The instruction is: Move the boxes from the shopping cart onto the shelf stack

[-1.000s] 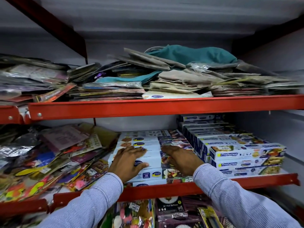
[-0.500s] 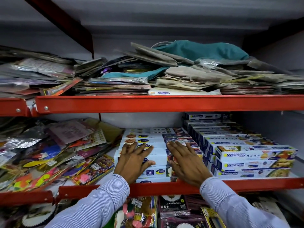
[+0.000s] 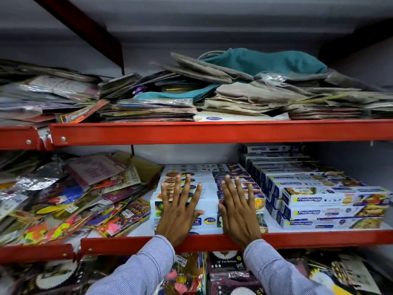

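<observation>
A stack of long white foil-wrap boxes (image 3: 209, 193) lies on the middle shelf (image 3: 319, 237), stepped up toward the back. My left hand (image 3: 179, 209) rests flat on the front top box with its fingers spread. Beside it, my right hand (image 3: 239, 209) lies flat on the same stack's right half, fingers also apart. Neither hand grips a box. The shopping cart is out of view.
A taller stack of blue-and-white Freshwrapp boxes (image 3: 331, 199) stands just right of my hands. Loose colourful packets (image 3: 70, 201) are heaped on the shelf's left. The red upper shelf (image 3: 212, 132) carries piled bags and flat packets. Balloon packs (image 3: 226, 262) hang below.
Both hands have flattened and spread their fingers over the front boxes, sliding slightly back toward the shelf edge. The view has shifted closer and to the left.
</observation>
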A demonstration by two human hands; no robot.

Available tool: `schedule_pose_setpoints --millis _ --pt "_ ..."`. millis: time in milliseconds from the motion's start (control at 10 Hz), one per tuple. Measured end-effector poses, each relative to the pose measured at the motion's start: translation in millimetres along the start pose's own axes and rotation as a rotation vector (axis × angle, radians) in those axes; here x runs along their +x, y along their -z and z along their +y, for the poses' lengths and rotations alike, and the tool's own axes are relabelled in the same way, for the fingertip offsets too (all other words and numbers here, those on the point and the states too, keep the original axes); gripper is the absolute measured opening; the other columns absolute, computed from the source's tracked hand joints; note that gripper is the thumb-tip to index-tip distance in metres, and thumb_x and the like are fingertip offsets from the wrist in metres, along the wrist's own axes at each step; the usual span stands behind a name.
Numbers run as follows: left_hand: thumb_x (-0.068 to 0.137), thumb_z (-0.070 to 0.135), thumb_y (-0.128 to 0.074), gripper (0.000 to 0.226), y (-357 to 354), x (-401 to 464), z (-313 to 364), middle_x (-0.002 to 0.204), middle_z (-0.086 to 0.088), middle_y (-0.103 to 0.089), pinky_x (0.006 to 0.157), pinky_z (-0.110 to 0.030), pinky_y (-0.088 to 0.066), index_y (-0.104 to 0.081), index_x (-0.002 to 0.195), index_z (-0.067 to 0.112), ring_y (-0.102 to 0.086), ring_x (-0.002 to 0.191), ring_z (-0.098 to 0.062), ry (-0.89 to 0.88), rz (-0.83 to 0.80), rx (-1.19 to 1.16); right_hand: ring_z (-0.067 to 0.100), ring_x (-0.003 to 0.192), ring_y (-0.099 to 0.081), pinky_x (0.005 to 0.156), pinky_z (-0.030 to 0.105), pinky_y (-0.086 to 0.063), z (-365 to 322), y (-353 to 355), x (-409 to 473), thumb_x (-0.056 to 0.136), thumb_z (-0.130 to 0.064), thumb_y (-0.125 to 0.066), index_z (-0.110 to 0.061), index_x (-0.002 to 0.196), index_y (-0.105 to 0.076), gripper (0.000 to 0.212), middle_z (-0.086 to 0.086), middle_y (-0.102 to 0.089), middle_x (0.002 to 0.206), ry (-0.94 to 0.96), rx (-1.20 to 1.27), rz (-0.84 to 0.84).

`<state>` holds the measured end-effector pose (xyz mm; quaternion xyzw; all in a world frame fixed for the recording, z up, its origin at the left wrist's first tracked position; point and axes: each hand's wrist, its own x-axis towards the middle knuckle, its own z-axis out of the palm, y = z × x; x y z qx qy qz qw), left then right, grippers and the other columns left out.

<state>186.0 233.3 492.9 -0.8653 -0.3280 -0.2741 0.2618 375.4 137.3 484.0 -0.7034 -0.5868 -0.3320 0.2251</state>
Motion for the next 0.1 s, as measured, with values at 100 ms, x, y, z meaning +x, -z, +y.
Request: schedule_pose_setpoints --millis 100 --pt "0.099 0.062 -0.022 0.074 11.6 -7.6 4.2 0.166 -0.020 -0.008 0.112 -0.078 -0.007 -0.017 0.157 0.016 0.000 0.152 -0.044 0.034 0.007 -0.034 0.026 0.155 -0.006 0.124 0.055 -0.004 -6.2 15.0 -2.2 0.103 -0.040 -0.022 -0.016 0.157 -0.008 0.062 0.002 0.000 0.168 -0.009 0.084 0.043"
